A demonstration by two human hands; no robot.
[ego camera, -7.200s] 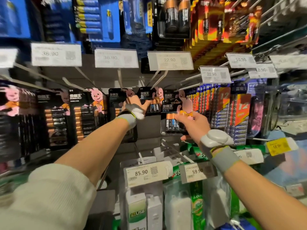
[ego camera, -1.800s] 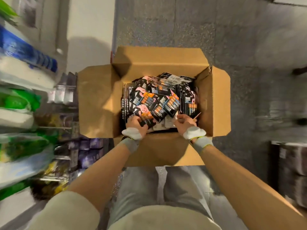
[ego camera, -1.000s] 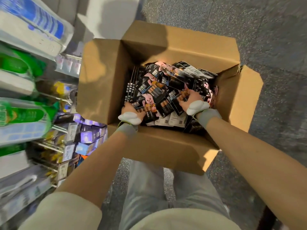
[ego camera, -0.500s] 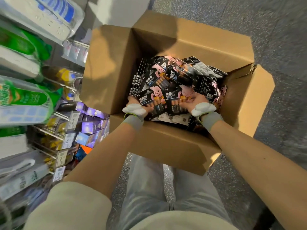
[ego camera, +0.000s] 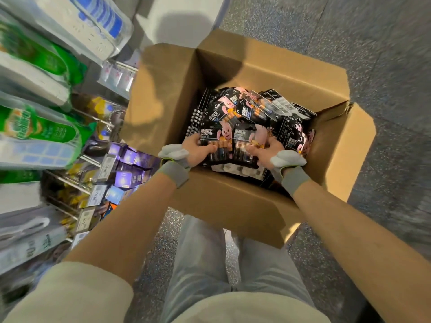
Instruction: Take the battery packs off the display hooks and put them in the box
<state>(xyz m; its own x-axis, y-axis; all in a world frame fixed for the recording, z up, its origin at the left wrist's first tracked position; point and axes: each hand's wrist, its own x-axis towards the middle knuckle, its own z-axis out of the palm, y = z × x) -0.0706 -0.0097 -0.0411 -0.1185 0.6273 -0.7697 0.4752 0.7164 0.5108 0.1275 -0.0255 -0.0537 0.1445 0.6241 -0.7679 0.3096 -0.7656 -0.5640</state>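
An open cardboard box (ego camera: 245,206) stands on the floor in front of me, holding a heap of black battery packs (ego camera: 256,108) with pink rabbits printed on them. My left hand (ego camera: 197,151) grips one battery pack (ego camera: 215,138) by its lower left edge, thumb on its front. My right hand (ego camera: 265,152) grips a second battery pack (ego camera: 248,141) beside it. Both packs are held side by side, low over the heap at the near side of the box. The display hooks are out of view.
Store shelving (ego camera: 46,113) runs down the left with green and white packaged goods, small purple boxes (ego camera: 130,169) and price tags. Grey speckled floor (ego camera: 384,66) surrounds the box. The box flaps (ego camera: 342,148) stand open. My legs are below the box.
Since the shelf view, both hands came down from the hooks to the box with packs. Over the last second the packs have been brought together, face up, over the heap.
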